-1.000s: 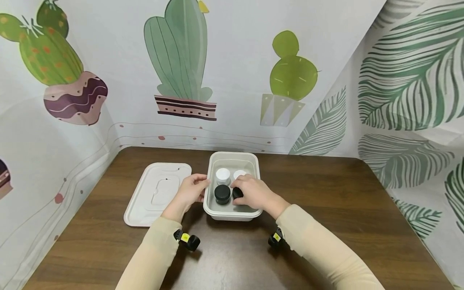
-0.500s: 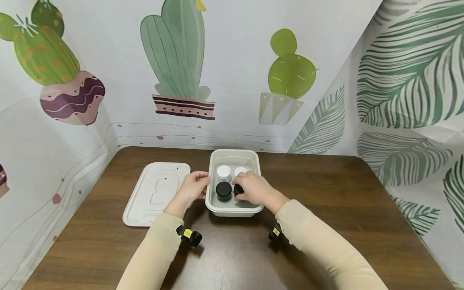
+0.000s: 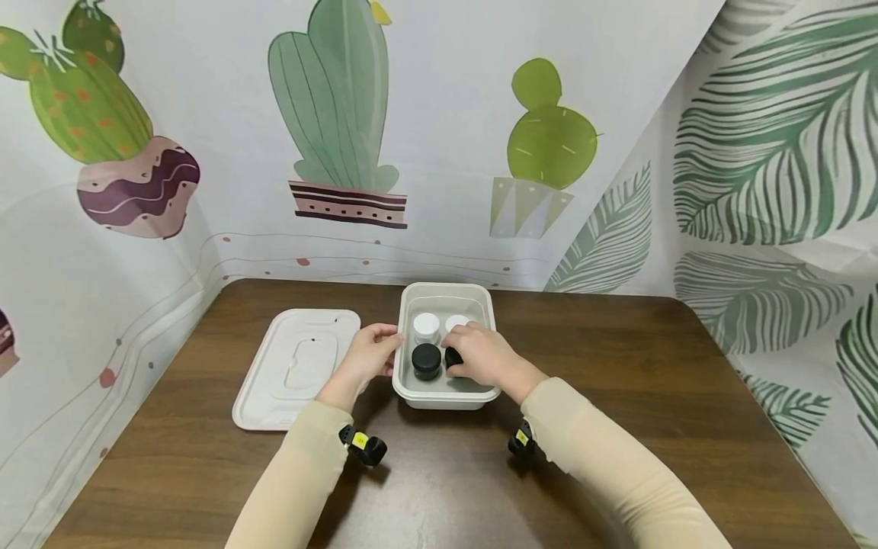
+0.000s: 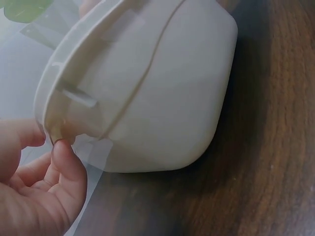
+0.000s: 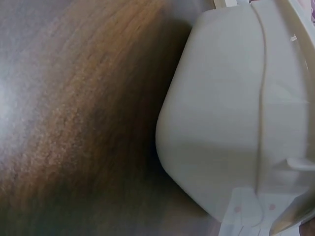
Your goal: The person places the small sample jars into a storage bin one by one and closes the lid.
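Note:
A deep off-white plastic box (image 3: 446,398) stands on the wooden table, its lid off. Pinched between the thumb and fingers of my left hand (image 3: 366,354) is the box's left rim; the left wrist view shows these fingers (image 4: 69,169) right at the rim. My right hand (image 3: 483,357) reaches over the right rim, its fingers curled round a black-lidded jar (image 3: 453,357), mostly hidden under them. Beside it in the box is another black-lidded jar (image 3: 427,361). Behind are two white-lidded jars, one at left (image 3: 426,326) and one at right (image 3: 456,322) partly covered by my hand.
The box's flat off-white lid (image 3: 261,396) lies on the table to the left. A patterned cloth (image 3: 453,152) with cacti and leaves hangs behind the table (image 3: 617,366). Below the box, a small black wrist camera (image 3: 369,450) sits on each sleeve.
The box has shifted slightly to the right and back, with my left hand on its rim. My right hand stays on the same jar. The view has tilted a little.

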The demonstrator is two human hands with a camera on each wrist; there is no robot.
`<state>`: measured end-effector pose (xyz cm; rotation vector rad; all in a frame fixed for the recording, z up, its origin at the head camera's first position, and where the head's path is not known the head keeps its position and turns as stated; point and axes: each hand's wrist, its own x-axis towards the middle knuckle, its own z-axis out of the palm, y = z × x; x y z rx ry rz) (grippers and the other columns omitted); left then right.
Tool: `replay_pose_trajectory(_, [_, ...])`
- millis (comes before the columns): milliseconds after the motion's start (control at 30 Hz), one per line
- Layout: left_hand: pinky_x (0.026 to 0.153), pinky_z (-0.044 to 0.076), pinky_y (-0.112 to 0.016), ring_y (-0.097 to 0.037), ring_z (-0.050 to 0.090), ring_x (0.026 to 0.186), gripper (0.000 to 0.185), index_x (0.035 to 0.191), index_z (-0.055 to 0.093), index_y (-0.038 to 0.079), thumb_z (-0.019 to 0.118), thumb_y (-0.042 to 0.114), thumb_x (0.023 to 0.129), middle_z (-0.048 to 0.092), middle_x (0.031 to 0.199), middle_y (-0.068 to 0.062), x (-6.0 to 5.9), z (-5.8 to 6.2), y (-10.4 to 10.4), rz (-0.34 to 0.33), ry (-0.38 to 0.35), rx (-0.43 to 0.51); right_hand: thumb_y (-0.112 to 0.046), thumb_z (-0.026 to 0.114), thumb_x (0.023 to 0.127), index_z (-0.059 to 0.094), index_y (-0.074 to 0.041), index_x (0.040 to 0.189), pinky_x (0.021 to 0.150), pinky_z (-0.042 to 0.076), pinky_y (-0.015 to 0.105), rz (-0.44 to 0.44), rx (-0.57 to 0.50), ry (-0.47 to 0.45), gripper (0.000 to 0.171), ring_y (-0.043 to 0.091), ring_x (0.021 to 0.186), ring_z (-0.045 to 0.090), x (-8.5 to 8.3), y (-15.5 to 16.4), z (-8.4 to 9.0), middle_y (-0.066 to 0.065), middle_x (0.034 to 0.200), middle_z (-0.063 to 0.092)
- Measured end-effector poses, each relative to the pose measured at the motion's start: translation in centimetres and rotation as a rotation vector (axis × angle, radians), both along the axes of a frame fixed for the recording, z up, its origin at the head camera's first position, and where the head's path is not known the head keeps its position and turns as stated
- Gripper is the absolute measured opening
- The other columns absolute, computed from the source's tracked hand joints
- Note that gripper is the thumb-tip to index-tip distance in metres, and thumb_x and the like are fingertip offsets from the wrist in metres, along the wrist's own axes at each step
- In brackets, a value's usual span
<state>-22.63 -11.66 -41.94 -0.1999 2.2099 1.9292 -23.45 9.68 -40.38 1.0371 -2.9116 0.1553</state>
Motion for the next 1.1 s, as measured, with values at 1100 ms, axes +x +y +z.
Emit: replay_pose_trajectory(1100, [0.078,0.052,-0.034,-0.037,0.056,0.112,0.047,0.134,0.047,0.001,0.048,0.032,0.098,0.055,0.127,-0.021,2.4,0.4,-3.8,0.042,0.105,-0.186,-0.042,0.065,0.087,0.058,-0.009,0.126,0.106,0.038,0.040,-0.071,-0.384,-0.164,0.051,0.027,0.124,0.050,0.9,-2.1,1.6,0.008,0.127,0.059])
